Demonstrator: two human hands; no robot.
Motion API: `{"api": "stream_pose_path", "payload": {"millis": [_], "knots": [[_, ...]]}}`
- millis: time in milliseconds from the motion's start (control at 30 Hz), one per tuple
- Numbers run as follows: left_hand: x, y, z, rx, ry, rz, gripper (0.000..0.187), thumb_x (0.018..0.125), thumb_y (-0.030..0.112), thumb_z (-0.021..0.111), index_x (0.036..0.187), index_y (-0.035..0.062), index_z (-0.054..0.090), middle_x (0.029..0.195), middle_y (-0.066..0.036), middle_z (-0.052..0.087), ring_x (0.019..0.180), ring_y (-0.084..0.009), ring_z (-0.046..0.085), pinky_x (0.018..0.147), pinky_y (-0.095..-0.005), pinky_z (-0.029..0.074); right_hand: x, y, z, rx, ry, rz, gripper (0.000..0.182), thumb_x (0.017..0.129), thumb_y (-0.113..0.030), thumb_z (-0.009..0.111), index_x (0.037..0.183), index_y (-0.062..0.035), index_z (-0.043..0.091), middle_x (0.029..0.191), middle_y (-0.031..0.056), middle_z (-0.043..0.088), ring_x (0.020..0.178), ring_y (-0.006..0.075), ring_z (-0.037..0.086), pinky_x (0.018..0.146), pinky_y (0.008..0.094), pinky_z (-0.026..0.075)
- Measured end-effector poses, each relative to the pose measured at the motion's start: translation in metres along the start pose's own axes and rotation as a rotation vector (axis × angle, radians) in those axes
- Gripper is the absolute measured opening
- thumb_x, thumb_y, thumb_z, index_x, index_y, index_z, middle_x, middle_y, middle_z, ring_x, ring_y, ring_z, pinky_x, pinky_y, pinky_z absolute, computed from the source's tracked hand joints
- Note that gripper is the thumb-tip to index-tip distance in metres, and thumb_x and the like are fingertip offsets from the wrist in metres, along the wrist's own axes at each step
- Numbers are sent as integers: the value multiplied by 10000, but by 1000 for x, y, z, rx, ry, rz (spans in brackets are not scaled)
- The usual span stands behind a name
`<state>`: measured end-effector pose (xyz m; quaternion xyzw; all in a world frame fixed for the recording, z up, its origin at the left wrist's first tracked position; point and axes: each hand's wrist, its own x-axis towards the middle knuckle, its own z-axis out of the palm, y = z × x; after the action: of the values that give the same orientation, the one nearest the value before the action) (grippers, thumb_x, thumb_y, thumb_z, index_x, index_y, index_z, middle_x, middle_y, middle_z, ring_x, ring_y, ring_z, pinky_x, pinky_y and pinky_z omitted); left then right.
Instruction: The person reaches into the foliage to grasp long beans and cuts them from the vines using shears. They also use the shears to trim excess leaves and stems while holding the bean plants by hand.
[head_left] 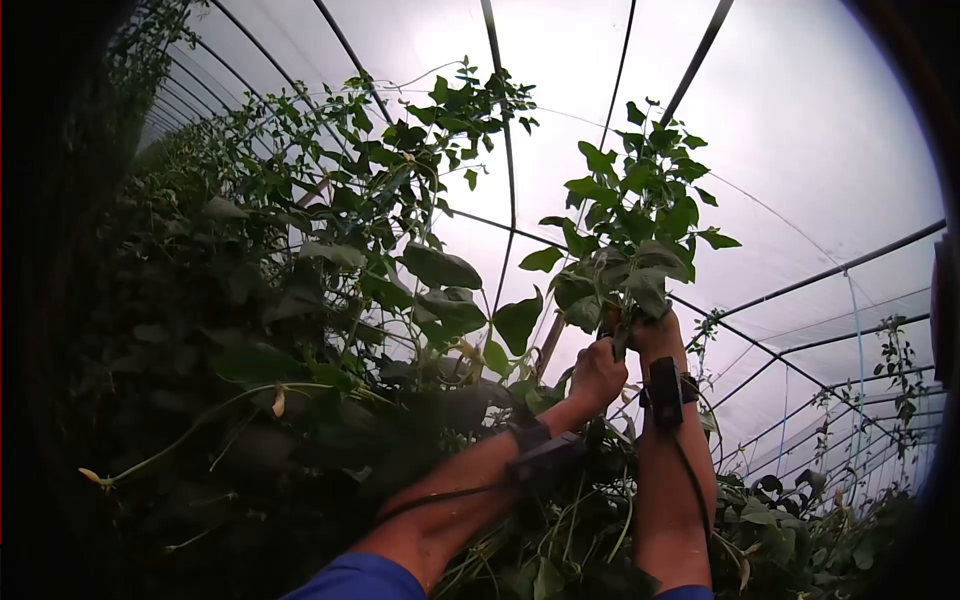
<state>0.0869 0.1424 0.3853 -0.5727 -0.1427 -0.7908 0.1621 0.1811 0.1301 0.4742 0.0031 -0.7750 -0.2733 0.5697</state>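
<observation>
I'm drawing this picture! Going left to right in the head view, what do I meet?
Yellowish stem tip, drooping yellowish bit, black box on the left wrist, left hand, right hand, hanging blue string.

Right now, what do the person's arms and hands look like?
The left hand looks bare; so does the right hand, partly hidden. Blue sleeves leave the forearms uncovered; each bears a dark strap, a black, boxy device and a dark cable.
</observation>
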Motion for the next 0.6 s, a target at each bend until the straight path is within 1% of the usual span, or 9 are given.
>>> {"api": "stream_pose_path", "payload": {"millis": [100, 233, 300, 333, 400, 433, 500, 533, 600], "knots": [[0, -13, 9, -44, -68, -58, 227, 745, 135, 466, 835, -39, 579, 859, -290, 600, 846, -470, 565, 780, -519, 444, 5, 0, -1, -135, -14, 1, 269, 703, -65, 687, 964, -53, 624, 840, 112, 661, 722, 210, 644, 641, 327, 496], [0, -41, 33, -9, -30, 94, 223, 771, 185, 511, 785, -31, 562, 746, -227, 603, 735, -386, 596, 691, -482, 454, -6, 27, 8, 353, 87, -60, 226, 713, 9, 638, 928, -26, 578, 870, 55, 626, 706, 153, 572, 606, 289, 465], [-16, -45, 30, 176, 228, 502, 264, 820, 247, 557, 806, -17, 555, 795, -191, 606, 771, -313, 604, 649, -427, 458, 13, 165, 16, 281, 55, -5, 253, 699, -8, 643, 932, -36, 550, 882, 86, 585, 770, 147, 554, 589, 298, 445], [-18, -42, 27, 110, 48, 359, 230, 828, 210, 551, 834, -20, 554, 825, -202, 582, 777, -324, 591, 653, -427, 452, -7, 80, 17, -394, 120, -28, 279, 685, -64, 663, 930, -45, 531, 836, 119, 542, 771, 204, 553, 592, 340, 437], [-21, 5, -5, -19, -244, -158, 130, 834, 100, 537, 881, -20, 545, 869, -199, 499, 758, -328, 548, 621, -446, 428, -29, 7, 17, -404, 302, -42, 205, 722, -92, 619, 889, -31, 517, 805, 147, 524, 734, 319, 534, 651, 405, 448], [-22, -16, 9, -21, -249, -158, 130, 834, 100, 537, 881, -20, 545, 869, -199, 499, 758, -328, 548, 621, -446, 428, -34, -8, 16, -400, 266, 24, 176, 738, -92, 598, 874, -24, 510, 822, 154, 529, 738, 352, 522, 675, 424, 447], [-23, -58, 35, 394, 111, 660, 138, 799, 117, 573, 835, -14, 545, 819, -173, 473, 707, -318, 526, 593, -447, 407, -34, -13, 15, -344, 262, 61, 165, 746, -94, 593, 868, -21, 510, 799, 146, 527, 712, 342, 523, 651, 419, 447], [-20, -64, 32, 229, -144, 424, 179, 752, 147, 621, 819, -3, 550, 832, -174, 473, 730, -319, 524, 588, -426, 399, -33, -12, 15, -309, 268, 73, 160, 751, -95, 590, 866, -19, 510, 788, 142, 525, 699, 336, 523, 639, 416, 448], [-14, -66, 44, 7, -102, 276, 186, 743, 144, 619, 833, -5, 553, 810, -174, 481, 716, -323, 523, 590, -422, 394, -31, -10, 14, -249, 288, 88, 150, 759, -97, 584, 860, -15, 509, 765, 135, 522, 673, 326, 524, 616, 411, 448]]}}
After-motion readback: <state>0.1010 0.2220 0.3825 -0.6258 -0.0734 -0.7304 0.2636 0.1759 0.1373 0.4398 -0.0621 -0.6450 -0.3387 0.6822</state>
